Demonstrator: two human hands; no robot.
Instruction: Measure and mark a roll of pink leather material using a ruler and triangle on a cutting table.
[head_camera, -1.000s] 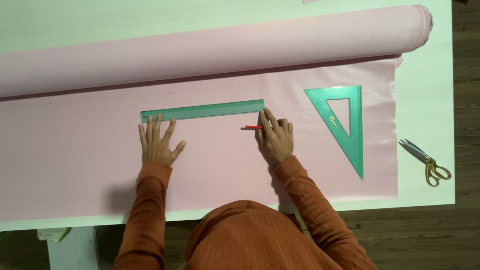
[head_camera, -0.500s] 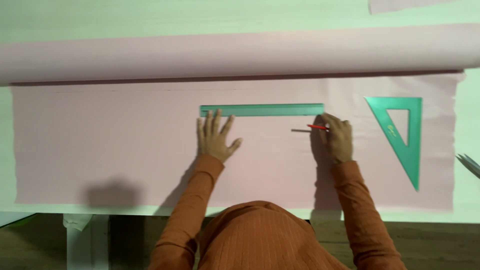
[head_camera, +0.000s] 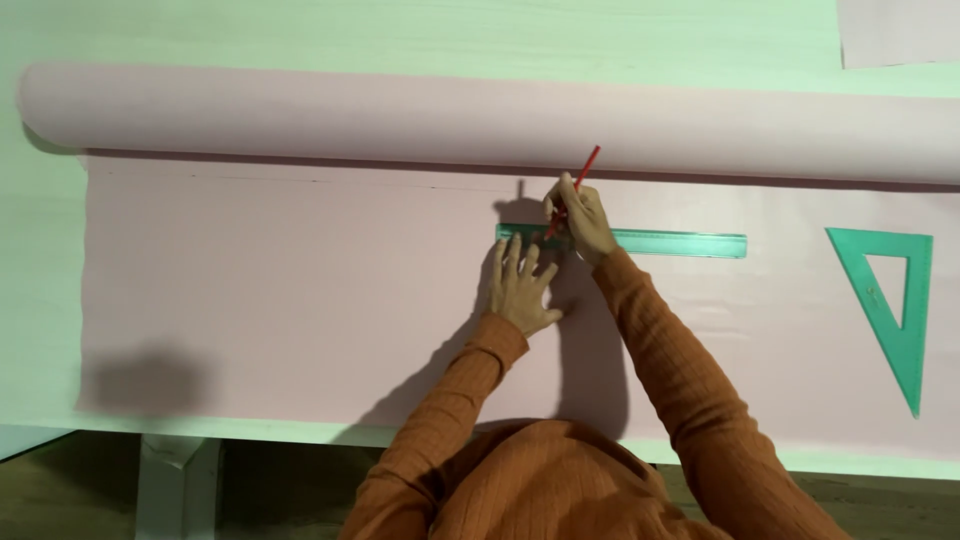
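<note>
Green ruler (head_camera: 650, 242) lies on pink fabric (head_camera: 280, 290) near the table's far edge; left hand (head_camera: 522, 288), fingers spread, pins it. Right hand (head_camera: 580, 220) grips red pencil (head_camera: 578, 185): marking step, needing a steady ruler.

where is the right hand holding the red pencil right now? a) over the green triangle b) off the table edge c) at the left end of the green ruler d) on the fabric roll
c: the right hand grips the red pencil at the left end of the green ruler, next to the left hand pressed flat on the pink fabric.
</note>
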